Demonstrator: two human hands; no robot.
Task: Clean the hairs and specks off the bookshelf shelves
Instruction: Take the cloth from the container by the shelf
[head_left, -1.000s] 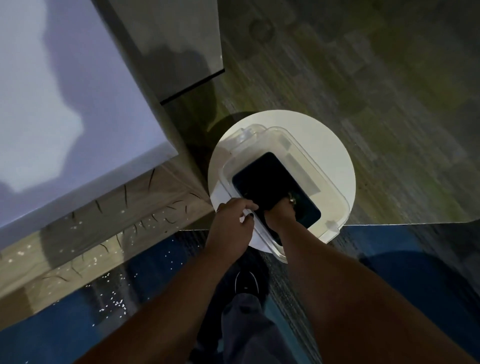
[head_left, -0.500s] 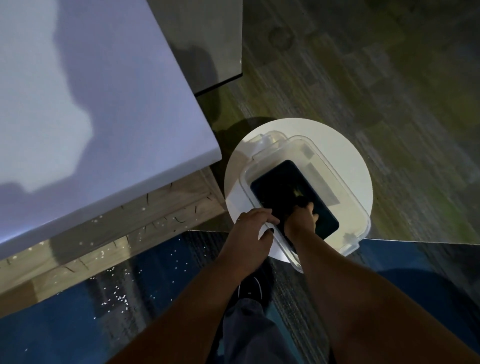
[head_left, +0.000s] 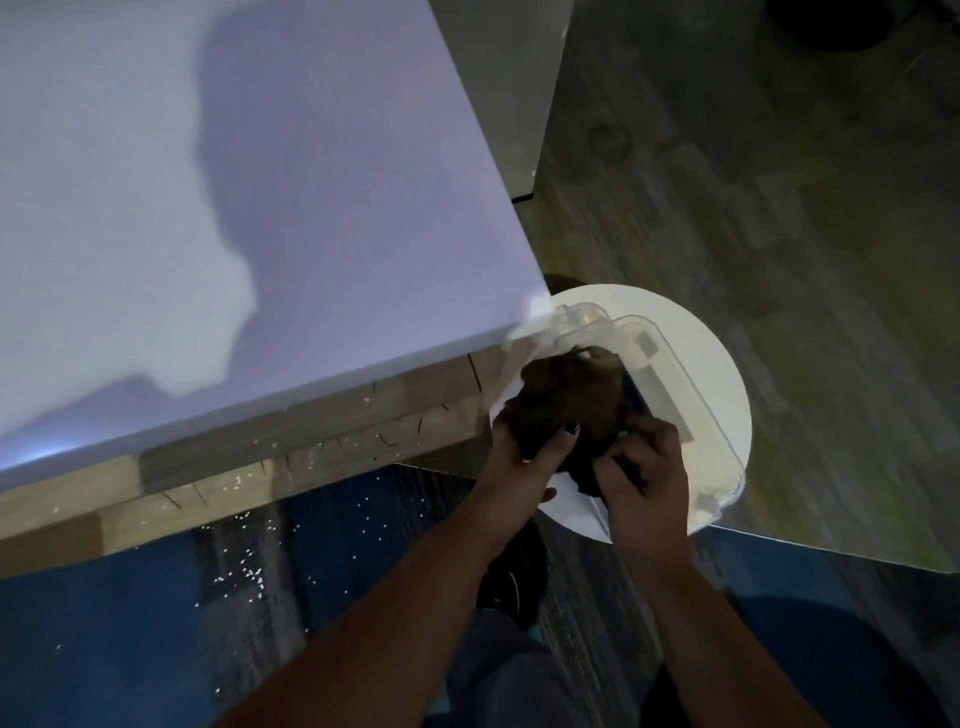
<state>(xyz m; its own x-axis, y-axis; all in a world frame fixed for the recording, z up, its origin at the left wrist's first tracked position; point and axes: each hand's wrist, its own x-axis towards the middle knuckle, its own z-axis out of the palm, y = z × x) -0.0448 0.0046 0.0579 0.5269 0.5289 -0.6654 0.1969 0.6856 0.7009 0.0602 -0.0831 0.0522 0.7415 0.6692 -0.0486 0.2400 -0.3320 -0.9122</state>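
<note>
A dark crumpled cloth is lifted above a clear plastic bin. My left hand grips its left side, thumb across the front. My right hand pinches its lower right part. To the left, a wooden shelf board shows below the bookshelf's white top. Dark hairs and white specks lie scattered on the wood.
The bin sits on a round white stool to the right of the bookshelf. White specks dot the blue carpet below the shelf. My leg and a dark shoe are under my arms. Grey-green carpet stretches beyond.
The cloth has come up out of the bin, and both hands now hold it. My left hand has let go of the bin's rim. The view has shifted left.
</note>
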